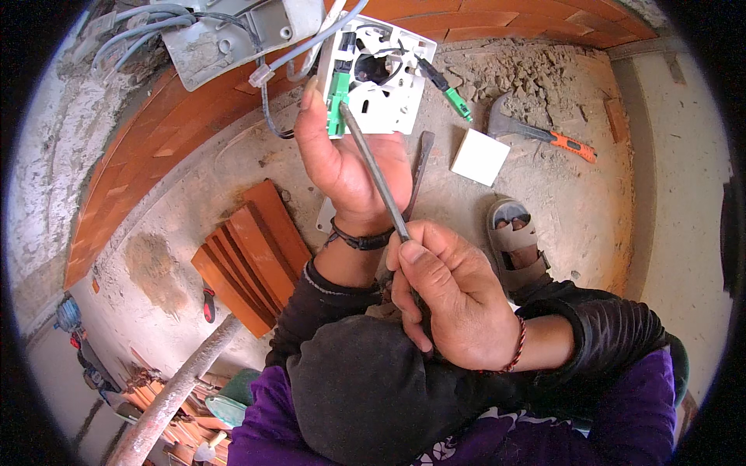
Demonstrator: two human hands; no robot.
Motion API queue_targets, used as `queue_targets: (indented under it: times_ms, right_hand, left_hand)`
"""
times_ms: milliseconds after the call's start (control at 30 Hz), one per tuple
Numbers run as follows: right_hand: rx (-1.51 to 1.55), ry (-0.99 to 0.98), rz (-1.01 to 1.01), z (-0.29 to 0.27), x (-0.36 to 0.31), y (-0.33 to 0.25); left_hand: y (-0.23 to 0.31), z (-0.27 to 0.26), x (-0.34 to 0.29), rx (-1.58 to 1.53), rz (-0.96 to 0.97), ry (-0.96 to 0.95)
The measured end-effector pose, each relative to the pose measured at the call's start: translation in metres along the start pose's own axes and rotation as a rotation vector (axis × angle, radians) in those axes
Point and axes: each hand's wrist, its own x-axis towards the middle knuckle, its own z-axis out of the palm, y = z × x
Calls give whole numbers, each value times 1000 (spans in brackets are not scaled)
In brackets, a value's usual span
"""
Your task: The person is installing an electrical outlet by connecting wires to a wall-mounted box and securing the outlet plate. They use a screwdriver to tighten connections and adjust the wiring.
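Observation:
My left hand supports a white fibre-optic wall box from below, its thumb along the left side. Inside sits a green fibre connector, and a black cable curls round the box's round opening. A second green connector with a black boot hangs out on the box's right side. Pinched in my right hand is a screwdriver with a long metal shaft. Its tip meets or nearly meets the seated green connector; exact contact cannot be made out. Most of the handle is hidden by my fingers.
Grey cables run from an open grey-white housing at upper left. On the floor lie a flat metal tool, a white square cover, an orange-handled hammer and rubble. Terracotta tiles and a pole lie left.

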Motion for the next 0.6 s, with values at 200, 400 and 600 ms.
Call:
queue_targets:
  times_ms: [200, 400, 600]
  right_hand:
    - [-18, -73, 18, -5, 2, -7]
    - [-228, -125, -69, -21, 11, 0]
    - [-1168, -16, -506, -106, 37, 45]
  left_hand:
    - [4, -7, 4, 90, 62, -19]
    - [7, -9, 7, 271, 90, -92]
    - [19, -17, 3, 367, -18, -40]
